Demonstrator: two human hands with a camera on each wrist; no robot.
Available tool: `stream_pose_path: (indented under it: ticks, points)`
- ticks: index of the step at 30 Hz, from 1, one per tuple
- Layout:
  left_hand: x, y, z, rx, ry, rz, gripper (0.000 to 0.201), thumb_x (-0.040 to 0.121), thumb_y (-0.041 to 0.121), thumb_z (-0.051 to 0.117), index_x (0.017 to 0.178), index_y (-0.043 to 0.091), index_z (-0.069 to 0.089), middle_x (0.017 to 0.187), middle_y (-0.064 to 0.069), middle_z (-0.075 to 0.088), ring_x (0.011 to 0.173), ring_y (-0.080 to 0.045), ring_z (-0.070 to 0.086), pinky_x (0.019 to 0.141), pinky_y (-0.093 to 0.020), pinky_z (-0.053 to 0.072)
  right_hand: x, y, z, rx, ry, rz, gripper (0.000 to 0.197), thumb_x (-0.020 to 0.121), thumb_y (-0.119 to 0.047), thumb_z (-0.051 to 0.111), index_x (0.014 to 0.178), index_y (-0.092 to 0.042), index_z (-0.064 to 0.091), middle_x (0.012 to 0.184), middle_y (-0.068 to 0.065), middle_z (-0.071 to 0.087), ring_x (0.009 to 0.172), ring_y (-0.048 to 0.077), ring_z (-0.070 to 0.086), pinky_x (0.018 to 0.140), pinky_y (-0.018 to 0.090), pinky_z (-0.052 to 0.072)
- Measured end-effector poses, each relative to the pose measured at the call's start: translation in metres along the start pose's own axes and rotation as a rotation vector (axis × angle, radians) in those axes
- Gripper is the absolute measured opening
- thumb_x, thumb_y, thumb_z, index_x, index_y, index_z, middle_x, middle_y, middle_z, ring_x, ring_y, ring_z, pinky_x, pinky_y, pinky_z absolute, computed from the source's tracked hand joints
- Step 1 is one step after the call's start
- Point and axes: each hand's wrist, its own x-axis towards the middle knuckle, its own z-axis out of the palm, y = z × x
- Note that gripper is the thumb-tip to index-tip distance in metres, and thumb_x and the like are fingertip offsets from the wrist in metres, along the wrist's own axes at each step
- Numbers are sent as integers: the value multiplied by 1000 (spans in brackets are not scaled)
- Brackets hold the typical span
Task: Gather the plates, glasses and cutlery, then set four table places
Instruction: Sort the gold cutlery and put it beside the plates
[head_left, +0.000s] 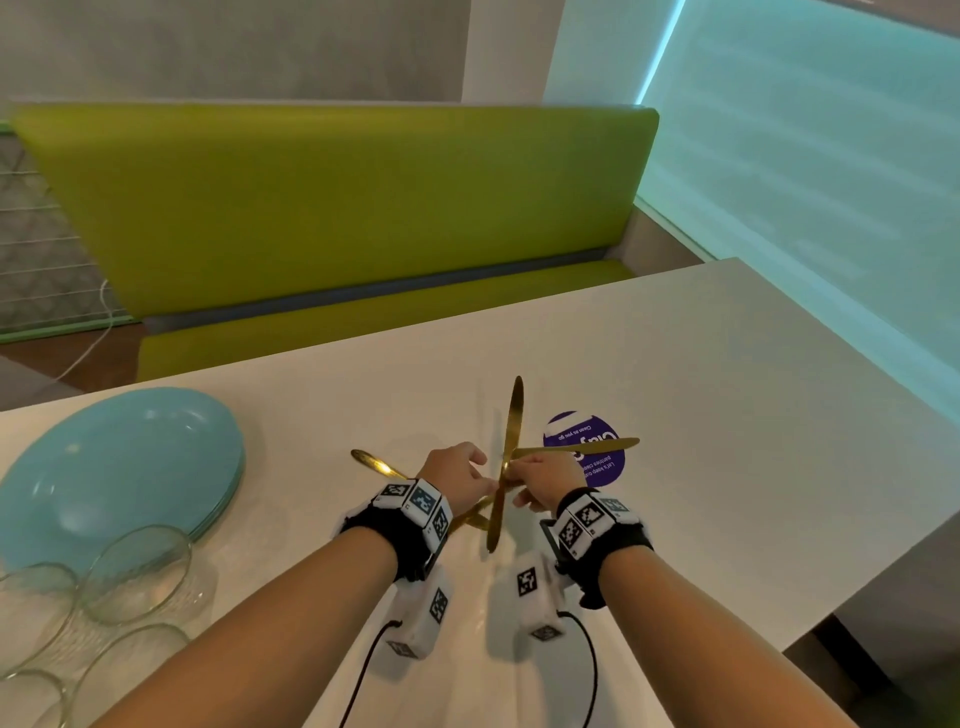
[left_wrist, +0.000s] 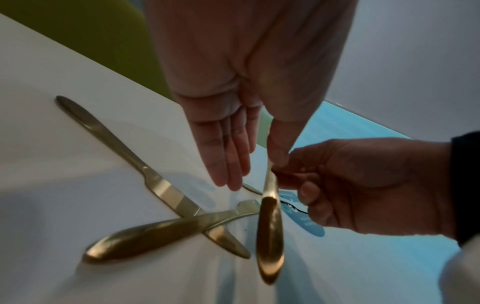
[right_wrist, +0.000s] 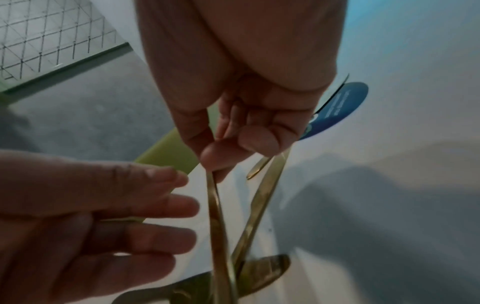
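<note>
I am pinching one gold knife (head_left: 506, 457) between the thumb and fingertips of my right hand (head_left: 545, 480), lifting it clear of the white table (head_left: 727, 395) with its blade pointing away from me and its handle hanging down. My left hand (head_left: 457, 473) is hovering just beside it with the fingers straight and relaxed, holding nothing. Other gold cutlery (left_wrist: 166, 226) is lying crossed on the table under my hands, one piece stretching over a round purple sticker (head_left: 602, 467). The stack of blue plates (head_left: 119, 467) and the clear glasses (head_left: 135, 571) are waiting to my left, so the places are not yet laid. I am judging the hold as thin: gripped near the middle by fingertips only, the smooth knife could swivel or slip and drop onto the crossed pieces, scattering them. My left fingers are also close enough to knock it.
</note>
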Motion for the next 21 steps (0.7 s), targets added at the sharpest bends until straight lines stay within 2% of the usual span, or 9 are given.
stream_pose_path:
  ticks: [5,8,10,13,15,17,19,20,21]
  points:
    - [0,-3,1,27,-22,-24,63,80,37,70,133,14,43,116,-5,66,103,-19,63,79,-23,45,2,-9,9,83,-93,-8,22,91,-14,56,70,-16,63,73,6,64,58,16,55,52,22,42]
    - [0,-2,0,49,-39,-11,55,81,34,70,127,14,49,112,-6,66,88,-17,62,68,-18,44,3,-13,14,68,-133,-50,32,90,-11,55,62,-24,63,71,-1,63,58,15,52,54,23,42]
    - [1,-3,-1,97,-28,-3,44,84,29,68,122,12,54,112,-7,65,88,-17,61,68,-19,45,3,-16,17,77,-149,-46,32,89,-10,57,63,-25,66,78,0,67,58,15,53,52,22,41]
    - [4,-9,-5,125,-28,-39,35,86,22,64,119,12,55,116,-9,63,103,-23,64,81,-26,50,8,-16,12,61,-136,5,17,88,-15,61,73,-20,66,79,-1,68,59,11,56,52,20,43]
    - [7,-14,-9,110,-32,-69,36,87,22,62,120,11,54,118,-9,62,104,-24,64,88,-29,52,20,-12,1,0,-51,91,13,88,-24,62,80,-15,65,77,-1,64,62,12,56,58,21,48]
    - [10,-18,-15,68,-22,-85,35,89,19,59,122,11,52,115,-8,62,98,-22,66,80,-26,54,36,-3,-12,-77,47,192,26,90,-30,57,96,-6,66,91,7,66,74,18,60,74,26,54]
    - [12,-21,-20,-7,-1,-95,33,92,15,54,124,10,51,107,-6,62,83,-18,65,59,-15,48,51,8,-25,-130,93,245,31,94,-27,49,108,-3,62,112,12,64,94,24,61,92,34,52]
    - [13,-22,-22,-62,7,-106,33,92,13,52,125,9,50,105,-7,62,79,-17,63,54,-12,44,59,14,-29,-111,116,244,34,94,-26,49,117,-3,59,117,13,61,96,24,59,94,36,51]
    - [14,-23,-23,-127,13,-122,33,93,10,49,126,9,50,106,-10,64,78,-17,62,53,-13,44,63,16,-32,-55,131,249,37,94,-26,50,124,-4,55,117,13,60,93,23,57,90,36,52]
